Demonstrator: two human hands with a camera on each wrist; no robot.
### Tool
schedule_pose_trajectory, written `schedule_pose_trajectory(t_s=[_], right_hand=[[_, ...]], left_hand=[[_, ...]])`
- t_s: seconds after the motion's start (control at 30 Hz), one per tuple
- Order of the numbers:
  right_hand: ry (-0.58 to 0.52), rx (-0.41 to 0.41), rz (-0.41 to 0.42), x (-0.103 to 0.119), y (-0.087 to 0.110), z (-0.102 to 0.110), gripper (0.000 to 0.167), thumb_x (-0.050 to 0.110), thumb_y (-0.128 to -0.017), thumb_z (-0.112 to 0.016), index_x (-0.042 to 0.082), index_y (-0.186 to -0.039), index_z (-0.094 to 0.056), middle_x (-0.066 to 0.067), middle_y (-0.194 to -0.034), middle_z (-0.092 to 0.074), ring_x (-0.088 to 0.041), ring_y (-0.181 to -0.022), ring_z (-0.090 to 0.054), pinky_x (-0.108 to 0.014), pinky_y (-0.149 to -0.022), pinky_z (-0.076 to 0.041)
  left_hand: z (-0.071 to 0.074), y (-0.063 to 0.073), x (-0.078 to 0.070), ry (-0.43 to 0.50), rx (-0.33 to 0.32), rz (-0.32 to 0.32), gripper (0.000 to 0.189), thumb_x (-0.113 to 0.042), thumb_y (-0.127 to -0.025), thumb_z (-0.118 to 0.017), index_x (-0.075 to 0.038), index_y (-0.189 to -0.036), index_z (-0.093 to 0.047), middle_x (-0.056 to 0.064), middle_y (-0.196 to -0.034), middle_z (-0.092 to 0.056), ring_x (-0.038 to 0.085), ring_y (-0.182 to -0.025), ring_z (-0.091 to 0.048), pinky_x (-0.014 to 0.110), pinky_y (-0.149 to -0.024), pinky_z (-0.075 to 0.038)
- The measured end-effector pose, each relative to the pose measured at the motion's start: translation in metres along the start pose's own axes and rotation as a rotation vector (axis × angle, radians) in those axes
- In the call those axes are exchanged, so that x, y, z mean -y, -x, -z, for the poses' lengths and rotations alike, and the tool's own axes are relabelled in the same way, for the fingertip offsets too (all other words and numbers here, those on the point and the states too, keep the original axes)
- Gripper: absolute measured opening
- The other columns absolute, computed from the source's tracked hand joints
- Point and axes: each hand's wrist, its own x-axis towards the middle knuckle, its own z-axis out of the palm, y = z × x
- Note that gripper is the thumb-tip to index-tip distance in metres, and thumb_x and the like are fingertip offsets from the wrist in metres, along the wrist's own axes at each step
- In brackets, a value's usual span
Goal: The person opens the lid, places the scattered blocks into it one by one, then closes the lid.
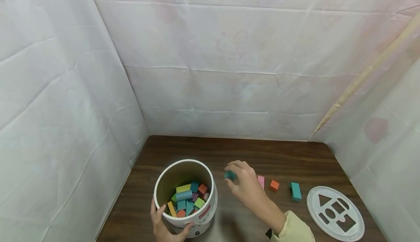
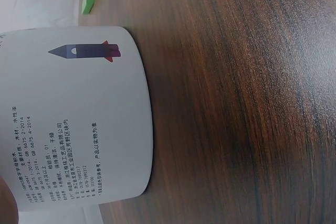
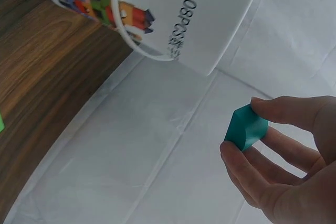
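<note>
A white bucket (image 1: 210, 213), printed with pictures and text, stands on the table with its lid off and many coloured wooden blocks (image 1: 184, 195) inside. Against the bucket's near left side, my left hand (image 1: 168, 231) holds it with fingers and thumb spread round the wall. Only a bit of a finger (image 2: 7, 205) shows in the left wrist view, beside the bucket's printed side (image 2: 79, 114). My right hand (image 1: 244, 183) pinches a teal block (image 3: 245, 127) between thumb and fingertips, in the air to the right of the bucket.
Right of my right hand lie a pink block (image 1: 261, 181), an orange block (image 1: 273, 185) and another teal block (image 1: 295, 191) on the brown table (image 1: 183, 145). A white lid (image 1: 354, 207) with shape cut-outs lies at the right. White sheeting (image 1: 229, 70) surrounds the table.
</note>
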Motion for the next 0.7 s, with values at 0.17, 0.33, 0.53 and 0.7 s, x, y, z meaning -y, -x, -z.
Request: schedule_pose_trajectory(t_s=[0.17,0.33,0.53,0.7], right_hand=[[-0.022,0.049,0.008,0.009,-0.003,-0.003,0.023,-0.002,-0.071,-0.078,0.007,-0.09,-0.07,-0.008,-0.104,-0.064,-0.022,-0.095,-0.058,-0.03,-0.069,-0.054],[-0.045,0.079,0.043,0.016,-0.006,-0.008,0.022,-0.001,-0.072,-0.078,0.007,-0.092,-0.07,-0.008,-0.105,-0.064,-0.022,-0.096,-0.057,-0.028,-0.068,-0.055],[-0.061,0.119,0.059,0.021,-0.007,-0.015,0.023,0.003,-0.074,-0.078,0.007,-0.095,-0.07,-0.007,-0.106,-0.064,-0.021,-0.098,-0.057,-0.025,-0.071,-0.055],[-0.075,0.153,0.078,0.023,-0.006,-0.023,0.022,0.002,-0.075,-0.077,0.006,-0.096,-0.07,-0.006,-0.106,-0.063,-0.019,-0.097,-0.056,-0.024,-0.071,-0.054]], left_hand=[[-0.002,0.001,0.001,0.007,-0.01,0.001,0.103,-0.018,-0.046,-0.094,-0.012,-0.133,-0.04,0.014,-0.153,-0.017,0.052,-0.126,-0.028,0.073,-0.084,-0.037],[-0.003,0.001,0.004,0.022,-0.02,-0.03,0.104,-0.019,-0.046,-0.094,-0.011,-0.134,-0.04,0.015,-0.153,-0.017,0.052,-0.125,-0.028,0.074,-0.083,-0.037],[-0.002,0.0,0.01,0.06,-0.045,-0.127,0.103,-0.023,-0.047,-0.094,-0.004,-0.133,-0.041,0.019,-0.152,-0.019,0.05,-0.124,-0.031,0.053,-0.098,-0.038],[-0.002,-0.001,0.012,0.061,-0.046,-0.148,0.103,-0.026,-0.048,-0.094,-0.003,-0.133,-0.041,0.019,-0.152,-0.019,0.052,-0.122,-0.032,0.045,-0.098,-0.038]])
